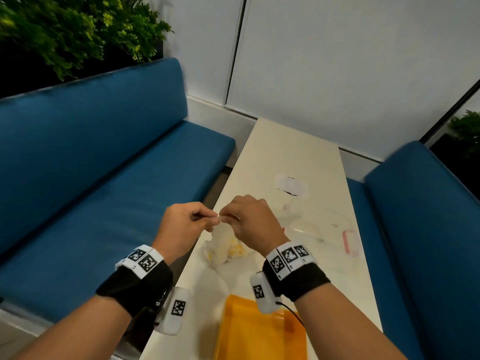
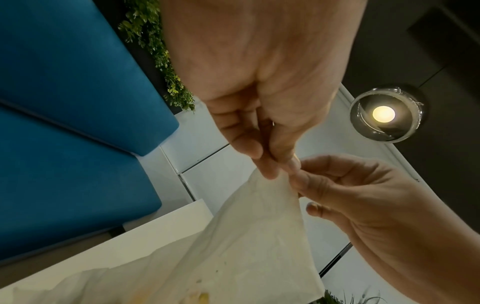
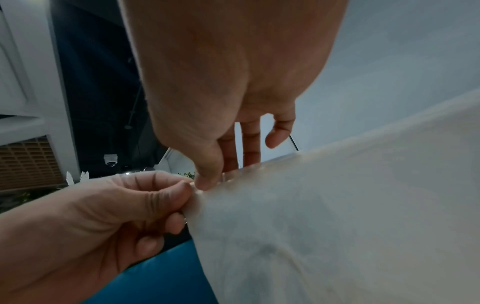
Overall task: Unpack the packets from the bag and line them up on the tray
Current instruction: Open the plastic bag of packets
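A thin translucent white plastic bag (image 1: pixel 223 249) stands on the cream table (image 1: pixel 280 152), with yellow packets (image 1: pixel 237 250) showing faintly through it. Both hands hold its top edge up above the table. My left hand (image 1: pixel 207 220) pinches the bag's rim between thumb and forefinger, and my right hand (image 1: pixel 228 216) pinches the same rim right beside it. In the left wrist view the bag (image 2: pixel 259 236) hangs down from the left hand's fingertips (image 2: pixel 270 170). In the right wrist view the bag (image 3: pixel 337 226) fills the lower right. An orange tray (image 1: pixel 259 331) lies at the near table edge.
A clear plastic container (image 1: pixel 319 224) with a pink clasp lies on the table right of the hands, and a white wrapper (image 1: pixel 291 187) lies beyond it. Blue bench seats (image 1: pixel 104 178) flank the table on both sides. White wall panels stand behind.
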`<state>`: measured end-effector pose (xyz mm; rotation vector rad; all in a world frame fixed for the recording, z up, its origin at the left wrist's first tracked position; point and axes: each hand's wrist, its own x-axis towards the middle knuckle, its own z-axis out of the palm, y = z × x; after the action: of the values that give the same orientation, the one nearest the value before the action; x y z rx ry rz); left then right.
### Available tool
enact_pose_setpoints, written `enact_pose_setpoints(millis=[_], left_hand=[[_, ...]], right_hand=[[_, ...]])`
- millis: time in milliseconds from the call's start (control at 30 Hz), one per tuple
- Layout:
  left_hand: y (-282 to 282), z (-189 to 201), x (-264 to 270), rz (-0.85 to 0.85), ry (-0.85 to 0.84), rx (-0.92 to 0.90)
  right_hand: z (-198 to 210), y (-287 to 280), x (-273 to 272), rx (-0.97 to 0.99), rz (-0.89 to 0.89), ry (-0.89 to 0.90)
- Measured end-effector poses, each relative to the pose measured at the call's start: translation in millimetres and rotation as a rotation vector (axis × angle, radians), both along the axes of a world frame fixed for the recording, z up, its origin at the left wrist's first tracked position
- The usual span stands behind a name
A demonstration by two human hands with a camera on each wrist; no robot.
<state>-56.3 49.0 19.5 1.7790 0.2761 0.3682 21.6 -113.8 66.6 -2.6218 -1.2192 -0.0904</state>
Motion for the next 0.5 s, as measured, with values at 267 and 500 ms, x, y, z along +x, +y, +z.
enact_pose_setpoints(millis=[267, 500], left_hand=[[18, 7, -5, 0.020, -0.016, -0.040], [27, 9, 0, 0.040, -0.021, -0.067]], right_hand=[[-4, -83, 36, 0.097, -0.261, -0.075], [-8, -135, 41, 0.190, -0.482, 0.168]])
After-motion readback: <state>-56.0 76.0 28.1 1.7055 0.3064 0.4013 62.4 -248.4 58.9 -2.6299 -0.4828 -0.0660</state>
